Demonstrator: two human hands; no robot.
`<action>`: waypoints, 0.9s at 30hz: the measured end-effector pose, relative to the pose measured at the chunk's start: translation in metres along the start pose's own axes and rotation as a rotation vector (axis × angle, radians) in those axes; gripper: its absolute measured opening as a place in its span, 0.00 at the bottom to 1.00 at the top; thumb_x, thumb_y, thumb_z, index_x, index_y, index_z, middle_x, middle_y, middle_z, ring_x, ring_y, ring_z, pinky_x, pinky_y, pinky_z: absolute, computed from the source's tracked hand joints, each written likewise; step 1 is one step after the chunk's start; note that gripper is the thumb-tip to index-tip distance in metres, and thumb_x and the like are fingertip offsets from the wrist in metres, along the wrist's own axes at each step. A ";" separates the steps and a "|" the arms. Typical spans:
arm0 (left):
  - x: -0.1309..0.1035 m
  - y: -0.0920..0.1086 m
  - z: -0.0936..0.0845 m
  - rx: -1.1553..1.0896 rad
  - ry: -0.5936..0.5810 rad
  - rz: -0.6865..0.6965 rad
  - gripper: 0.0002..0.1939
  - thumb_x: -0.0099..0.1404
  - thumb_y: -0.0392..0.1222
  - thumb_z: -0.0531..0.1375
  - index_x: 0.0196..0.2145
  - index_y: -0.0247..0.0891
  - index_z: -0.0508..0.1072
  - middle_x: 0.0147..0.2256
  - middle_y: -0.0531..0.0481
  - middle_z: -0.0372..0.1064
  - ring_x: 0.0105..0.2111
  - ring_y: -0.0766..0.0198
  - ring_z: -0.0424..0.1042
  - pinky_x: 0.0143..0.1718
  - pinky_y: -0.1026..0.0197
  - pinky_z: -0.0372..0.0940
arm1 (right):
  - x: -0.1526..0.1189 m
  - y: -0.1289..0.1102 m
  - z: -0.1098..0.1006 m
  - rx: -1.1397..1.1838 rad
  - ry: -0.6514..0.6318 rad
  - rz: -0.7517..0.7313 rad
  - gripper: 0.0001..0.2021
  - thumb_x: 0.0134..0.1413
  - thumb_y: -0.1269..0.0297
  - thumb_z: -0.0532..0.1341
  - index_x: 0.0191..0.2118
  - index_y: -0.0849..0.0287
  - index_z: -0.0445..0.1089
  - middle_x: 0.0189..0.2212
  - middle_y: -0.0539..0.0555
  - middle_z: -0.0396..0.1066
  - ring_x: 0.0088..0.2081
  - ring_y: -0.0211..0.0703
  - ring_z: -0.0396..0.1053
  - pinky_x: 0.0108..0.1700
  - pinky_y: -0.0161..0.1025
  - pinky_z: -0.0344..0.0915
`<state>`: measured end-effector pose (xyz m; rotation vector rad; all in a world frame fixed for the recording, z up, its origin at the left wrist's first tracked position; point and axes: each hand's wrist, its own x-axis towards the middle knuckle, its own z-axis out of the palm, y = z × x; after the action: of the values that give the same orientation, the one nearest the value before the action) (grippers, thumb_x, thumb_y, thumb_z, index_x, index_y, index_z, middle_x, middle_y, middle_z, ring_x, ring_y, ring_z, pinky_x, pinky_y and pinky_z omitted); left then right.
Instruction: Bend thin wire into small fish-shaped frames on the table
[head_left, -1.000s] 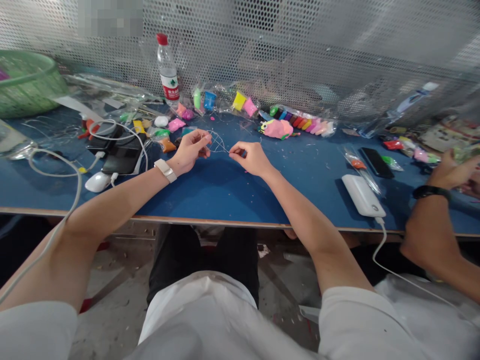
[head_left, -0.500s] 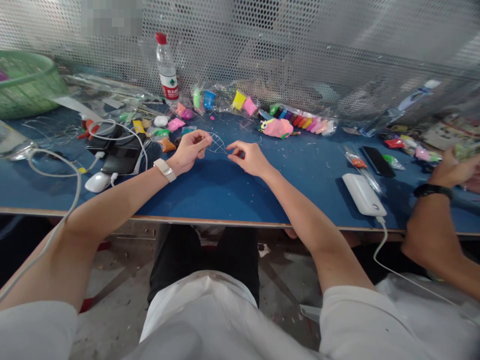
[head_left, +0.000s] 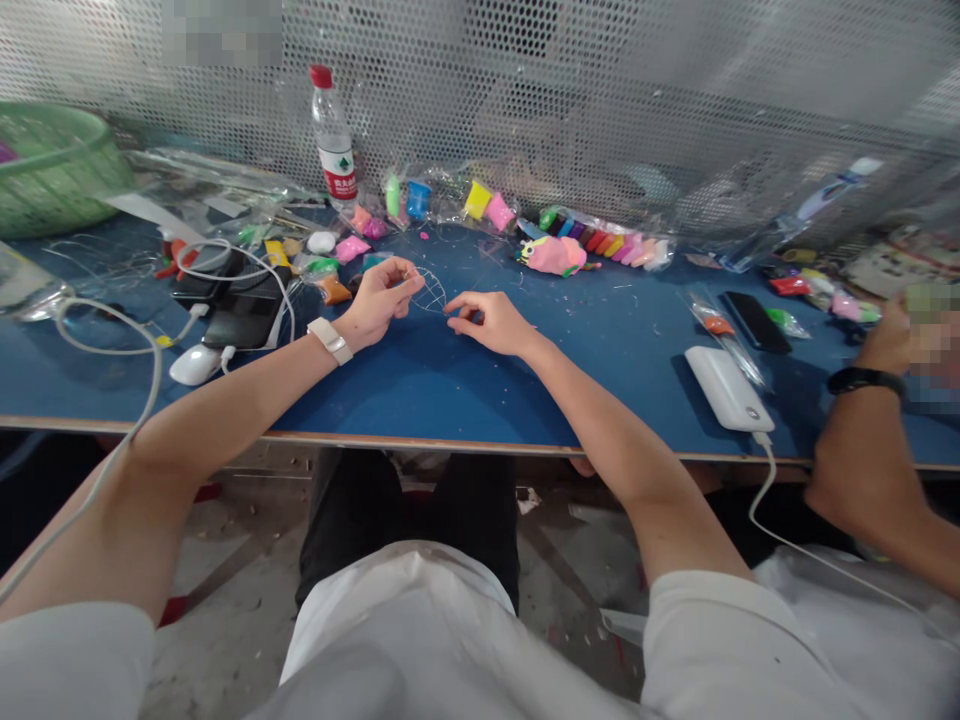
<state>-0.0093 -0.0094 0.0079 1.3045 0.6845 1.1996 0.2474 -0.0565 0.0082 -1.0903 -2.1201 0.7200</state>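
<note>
A thin, pale wire shape (head_left: 430, 292), rounded with crossing strands, is held above the blue table. My left hand (head_left: 384, 302) pinches its left side between thumb and fingers; a light band is on that wrist. At the lower right edge of the wire is my right hand (head_left: 489, 322), thumb and forefinger nearly together. Whether those fingertips grip a strand is too small to tell. Behind my right hand lies a pink clay figure (head_left: 555, 256) with a yellow-green head.
Along the mesh wall stand a bottle (head_left: 334, 140) and colourful clay packs (head_left: 615, 243). Phones and cables (head_left: 241, 310) lie left, near a green basket (head_left: 60, 170). On the right are a white power bank (head_left: 726, 388), a black phone (head_left: 756, 322) and another person's hand (head_left: 889, 340).
My right hand has moved slightly left and down along the wire, its fingers a little closer together. The wire shape has tilted slightly. My left hand has barely moved.
</note>
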 end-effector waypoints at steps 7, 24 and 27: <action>0.000 0.002 0.001 0.027 0.020 0.010 0.19 0.63 0.38 0.81 0.34 0.39 0.72 0.29 0.59 0.68 0.18 0.79 0.55 0.18 0.69 0.52 | 0.001 -0.002 0.002 0.100 -0.039 0.002 0.17 0.70 0.50 0.69 0.52 0.59 0.83 0.33 0.55 0.86 0.35 0.48 0.82 0.44 0.46 0.74; -0.010 0.004 0.012 -0.060 -0.135 -0.053 0.25 0.54 0.49 0.86 0.33 0.40 0.76 0.23 0.58 0.67 0.20 0.72 0.65 0.22 0.67 0.64 | 0.008 -0.021 0.017 0.209 0.256 0.058 0.41 0.63 0.15 0.63 0.47 0.54 0.81 0.40 0.58 0.84 0.38 0.50 0.79 0.43 0.48 0.76; -0.014 0.004 0.017 -0.028 -0.182 -0.061 0.25 0.54 0.51 0.87 0.32 0.39 0.78 0.23 0.57 0.68 0.21 0.72 0.65 0.23 0.67 0.64 | 0.008 -0.028 0.020 0.263 0.259 0.090 0.41 0.61 0.13 0.62 0.44 0.53 0.78 0.34 0.56 0.81 0.34 0.47 0.76 0.36 0.46 0.74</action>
<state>0.0008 -0.0291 0.0120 1.3413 0.5695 1.0232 0.2152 -0.0673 0.0180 -1.0754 -1.7148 0.8250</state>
